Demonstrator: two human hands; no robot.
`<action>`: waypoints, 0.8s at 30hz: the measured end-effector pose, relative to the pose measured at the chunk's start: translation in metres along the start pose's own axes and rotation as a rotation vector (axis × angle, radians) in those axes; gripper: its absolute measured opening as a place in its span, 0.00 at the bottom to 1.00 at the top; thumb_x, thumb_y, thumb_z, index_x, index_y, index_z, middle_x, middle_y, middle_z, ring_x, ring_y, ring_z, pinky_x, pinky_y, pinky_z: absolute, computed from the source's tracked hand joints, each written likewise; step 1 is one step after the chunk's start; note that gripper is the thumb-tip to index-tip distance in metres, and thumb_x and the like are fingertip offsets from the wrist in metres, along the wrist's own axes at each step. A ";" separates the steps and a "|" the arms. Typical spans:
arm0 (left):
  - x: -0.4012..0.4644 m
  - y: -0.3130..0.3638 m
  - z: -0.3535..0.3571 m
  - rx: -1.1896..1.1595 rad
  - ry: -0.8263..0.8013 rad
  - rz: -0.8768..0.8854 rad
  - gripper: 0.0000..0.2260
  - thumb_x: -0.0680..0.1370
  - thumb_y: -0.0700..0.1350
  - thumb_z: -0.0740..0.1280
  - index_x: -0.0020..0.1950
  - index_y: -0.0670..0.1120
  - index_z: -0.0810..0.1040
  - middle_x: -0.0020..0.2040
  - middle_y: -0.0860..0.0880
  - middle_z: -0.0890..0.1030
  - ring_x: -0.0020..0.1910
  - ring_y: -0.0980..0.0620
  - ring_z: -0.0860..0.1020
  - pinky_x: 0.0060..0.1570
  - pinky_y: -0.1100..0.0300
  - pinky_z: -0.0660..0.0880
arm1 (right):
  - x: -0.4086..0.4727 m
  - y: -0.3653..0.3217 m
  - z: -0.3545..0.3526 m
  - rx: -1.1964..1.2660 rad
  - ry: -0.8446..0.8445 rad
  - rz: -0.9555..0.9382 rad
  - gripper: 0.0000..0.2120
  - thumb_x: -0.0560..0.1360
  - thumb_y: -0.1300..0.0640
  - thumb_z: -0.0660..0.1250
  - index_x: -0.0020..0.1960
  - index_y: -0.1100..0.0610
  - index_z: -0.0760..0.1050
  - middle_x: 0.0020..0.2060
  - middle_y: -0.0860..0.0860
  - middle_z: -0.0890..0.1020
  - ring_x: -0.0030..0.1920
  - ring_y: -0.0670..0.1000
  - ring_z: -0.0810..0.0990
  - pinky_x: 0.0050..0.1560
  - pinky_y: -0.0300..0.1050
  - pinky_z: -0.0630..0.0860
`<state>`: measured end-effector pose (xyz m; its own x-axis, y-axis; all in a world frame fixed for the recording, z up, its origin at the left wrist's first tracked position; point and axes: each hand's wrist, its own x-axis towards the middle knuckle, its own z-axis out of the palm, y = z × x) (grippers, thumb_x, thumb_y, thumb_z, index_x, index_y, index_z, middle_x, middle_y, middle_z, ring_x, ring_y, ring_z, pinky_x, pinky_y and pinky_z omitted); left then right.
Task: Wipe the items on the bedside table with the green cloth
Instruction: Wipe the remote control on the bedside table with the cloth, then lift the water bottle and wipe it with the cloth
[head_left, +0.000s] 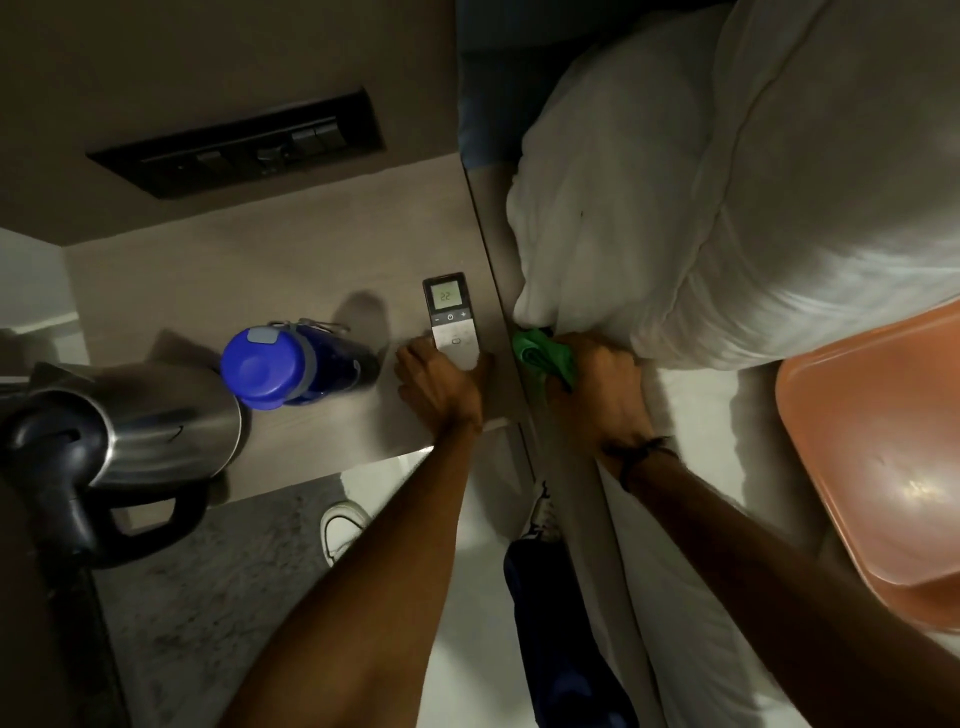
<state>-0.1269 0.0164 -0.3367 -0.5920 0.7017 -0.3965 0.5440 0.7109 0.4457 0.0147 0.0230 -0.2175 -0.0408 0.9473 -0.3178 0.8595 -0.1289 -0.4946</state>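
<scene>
A white remote control (448, 314) with a lit screen reading 22 lies on the bedside table (291, 260) near its right edge. My left hand (441, 384) rests on the remote's near end, fingers around it. My right hand (602, 384) is closed on the bunched green cloth (545, 353) at the bed's edge, just right of the table. A blue water bottle (280, 366) stands left of the remote. A steel kettle (130, 431) with a black handle sits at the table's near left.
A white pillow (727, 208) lies on the bed right of the table. An orange tray (878, 457) rests on the bed at the right. A black switch panel (239, 143) is set in the wall behind the table. A white shoe (340, 527) sits on the floor below.
</scene>
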 end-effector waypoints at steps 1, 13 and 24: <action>-0.008 -0.005 -0.007 -0.044 -0.020 0.010 0.33 0.68 0.59 0.78 0.64 0.40 0.75 0.64 0.39 0.77 0.64 0.39 0.76 0.61 0.43 0.77 | -0.002 -0.002 0.000 0.022 -0.012 0.037 0.19 0.72 0.61 0.73 0.63 0.61 0.78 0.56 0.61 0.84 0.54 0.62 0.83 0.53 0.49 0.79; -0.015 -0.056 -0.166 -0.692 0.162 0.018 0.43 0.64 0.54 0.82 0.74 0.50 0.66 0.68 0.53 0.76 0.65 0.61 0.77 0.67 0.65 0.74 | -0.039 -0.074 0.054 0.776 -0.037 0.679 0.13 0.68 0.61 0.78 0.51 0.61 0.82 0.36 0.50 0.84 0.28 0.39 0.82 0.28 0.33 0.79; -0.014 -0.069 -0.215 -1.081 0.040 -0.188 0.10 0.75 0.50 0.75 0.55 0.58 0.81 0.50 0.56 0.89 0.52 0.54 0.87 0.50 0.50 0.86 | -0.071 -0.181 0.098 0.671 0.156 0.185 0.13 0.72 0.57 0.73 0.56 0.57 0.79 0.50 0.54 0.85 0.48 0.50 0.84 0.47 0.43 0.84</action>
<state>-0.2843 -0.0527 -0.1896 -0.6400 0.5706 -0.5145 -0.3537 0.3757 0.8566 -0.1877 -0.0497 -0.1848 0.1920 0.9171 -0.3494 0.3443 -0.3964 -0.8511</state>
